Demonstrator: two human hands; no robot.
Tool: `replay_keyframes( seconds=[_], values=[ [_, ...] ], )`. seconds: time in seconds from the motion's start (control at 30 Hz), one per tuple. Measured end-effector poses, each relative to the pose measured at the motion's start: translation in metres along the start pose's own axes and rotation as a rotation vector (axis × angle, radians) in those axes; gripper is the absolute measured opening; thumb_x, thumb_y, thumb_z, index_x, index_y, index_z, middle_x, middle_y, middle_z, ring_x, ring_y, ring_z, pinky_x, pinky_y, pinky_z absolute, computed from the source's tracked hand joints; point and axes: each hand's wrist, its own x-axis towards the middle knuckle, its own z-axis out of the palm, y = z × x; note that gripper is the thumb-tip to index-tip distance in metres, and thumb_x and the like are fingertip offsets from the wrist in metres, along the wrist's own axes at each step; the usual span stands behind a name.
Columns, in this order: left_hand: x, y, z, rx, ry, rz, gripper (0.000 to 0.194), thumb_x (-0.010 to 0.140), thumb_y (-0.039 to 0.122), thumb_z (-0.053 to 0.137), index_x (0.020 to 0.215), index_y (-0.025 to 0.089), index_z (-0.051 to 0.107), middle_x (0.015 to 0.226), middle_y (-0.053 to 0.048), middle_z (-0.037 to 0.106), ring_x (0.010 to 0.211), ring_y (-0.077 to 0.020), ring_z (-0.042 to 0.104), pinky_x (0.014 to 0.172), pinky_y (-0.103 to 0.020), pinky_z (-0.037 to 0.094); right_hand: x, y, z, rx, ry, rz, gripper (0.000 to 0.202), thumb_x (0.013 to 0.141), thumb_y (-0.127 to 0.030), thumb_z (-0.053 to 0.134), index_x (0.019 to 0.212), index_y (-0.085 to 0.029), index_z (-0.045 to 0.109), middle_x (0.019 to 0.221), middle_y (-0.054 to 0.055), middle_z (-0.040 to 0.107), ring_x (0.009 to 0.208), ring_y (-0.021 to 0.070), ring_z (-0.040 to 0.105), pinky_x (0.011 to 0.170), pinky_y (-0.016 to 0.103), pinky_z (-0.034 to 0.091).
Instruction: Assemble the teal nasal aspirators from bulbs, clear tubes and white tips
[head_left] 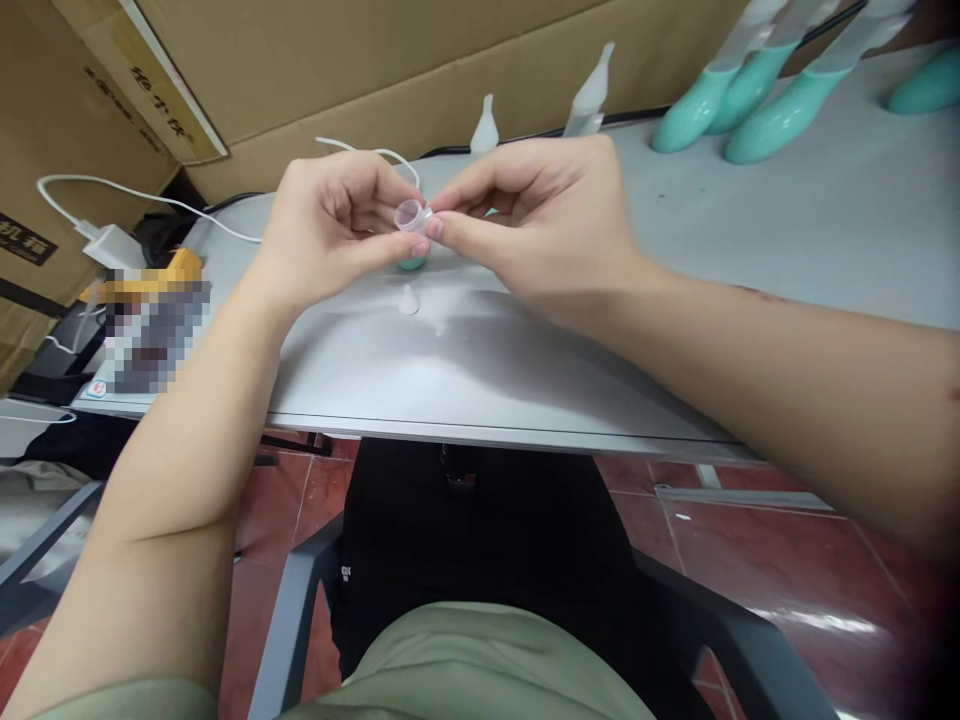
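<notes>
1. Head view: cardboard boxes wall off the back and left; no reach past the table's far edge there.
2. Grey table: near edge runs just in front of the lap. Widest open stretch is right of the hands, between right forearm and the far-edge items. Narrower strip between hands and near edge.
3. Teal-handled devices lean in a cluster at back right, tops cropped by the frame; another teal handle at the right frame edge.
4. Right hand: thumb and index pinched narrow on the cup's right side.
5. Left hand: fingers curled, cup between thumb and fingers; some fingertips hidden.
6. White cable and adapter crowd the left side, next to a yellow object.
7. White nozzles stand behind the right hand.
8. Clear cup: between both hands, above the table, mouth visible.
9. Small white tip: on table, just nearside of the cup.
</notes>
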Motion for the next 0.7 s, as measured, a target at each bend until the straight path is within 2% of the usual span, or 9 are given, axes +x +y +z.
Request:
replay_keyframes(
  seconds=[0.13, 0.23, 0.33, 0.47, 0.53, 0.63, 0.7],
  values=[
    [-0.001, 0.001, 0.005, 0.058, 0.035, 0.065, 0.063, 0.087, 0.080, 0.116, 0.096, 0.028, 0.082, 0.098, -0.005, 0.088, 0.090, -0.0255, 0.088, 0.081, -0.048, 0.078, -0.006, -0.010, 0.002, 0.006, 0.038, 0.026, 0.047, 0.102, -0.070, 0.112, 0.091, -0.029, 0.091, 0.103, 0.008, 0.092, 0.102, 0.0327, 0.084, 0.105, 0.056, 0.072],
    [-0.003, 0.003, 0.007, 0.086, 0.045, 0.076, 0.065, 0.090, 0.085, 0.113, 0.099, 0.028, 0.084, 0.097, -0.005, 0.088, 0.090, -0.0257, 0.088, 0.079, -0.047, 0.077, -0.005, -0.011, 0.001, 0.030, 0.016, 0.084, 0.050, 0.099, -0.071, 0.112, 0.094, -0.030, 0.085, 0.100, 0.010, 0.087, 0.103, 0.0352, 0.080, 0.101, 0.059, 0.072],
    [-0.005, 0.010, 0.010, 0.120, 0.063, 0.068, 0.068, 0.084, 0.090, 0.113, 0.094, 0.029, 0.085, 0.092, -0.005, 0.088, 0.082, -0.0251, 0.085, 0.075, -0.047, 0.076, -0.001, -0.008, 0.000, 0.006, -0.048, 0.143, 0.052, 0.094, -0.069, 0.113, 0.091, -0.031, 0.079, 0.094, 0.009, 0.079, 0.099, 0.0338, 0.072, 0.089, 0.052, 0.067],
    [-0.009, 0.022, 0.014, 0.118, 0.125, 0.115, 0.065, 0.079, 0.088, 0.115, 0.089, 0.029, 0.088, 0.089, -0.005, 0.088, 0.074, -0.0247, 0.083, 0.070, -0.047, 0.074, 0.001, -0.006, 0.000, -0.057, -0.092, 0.179, 0.050, 0.104, -0.063, 0.105, 0.092, -0.028, 0.072, 0.091, 0.005, 0.067, 0.086, 0.0241, 0.054, 0.078, 0.041, 0.055],
    [-0.009, 0.022, 0.013, 0.135, 0.115, 0.118, 0.064, 0.080, 0.086, 0.115, 0.090, 0.029, 0.088, 0.088, -0.005, 0.088, 0.074, -0.0247, 0.083, 0.071, -0.046, 0.074, 0.000, -0.008, -0.001, -0.065, -0.118, 0.195, 0.052, 0.107, -0.062, 0.104, 0.093, -0.026, 0.069, 0.086, 0.002, 0.058, 0.083, 0.0213, 0.045, 0.075, 0.038, 0.050],
    [-0.008, 0.016, 0.006, 0.177, 0.070, 0.104, 0.066, 0.081, 0.088, 0.114, 0.091, 0.028, 0.087, 0.087, -0.006, 0.086, 0.074, -0.0243, 0.081, 0.071, -0.044, 0.074, 0.001, -0.011, -0.005, -0.048, -0.189, 0.231, 0.059, 0.110, -0.070, 0.103, 0.093, -0.026, 0.067, 0.079, -0.001, 0.046, 0.082, 0.0200, 0.039, 0.073, 0.036, 0.046],
    [-0.007, 0.012, 0.002, 0.194, 0.039, 0.091, 0.065, 0.081, 0.087, 0.115, 0.092, 0.028, 0.087, 0.087, -0.006, 0.086, 0.075, -0.0246, 0.080, 0.071, -0.043, 0.073, 0.001, -0.010, -0.009, -0.018, -0.233, 0.238, 0.065, 0.109, -0.079, 0.102, 0.094, -0.026, 0.067, 0.077, -0.002, 0.045, 0.081, 0.0194, 0.037, 0.071, 0.035, 0.044]
  ],
)
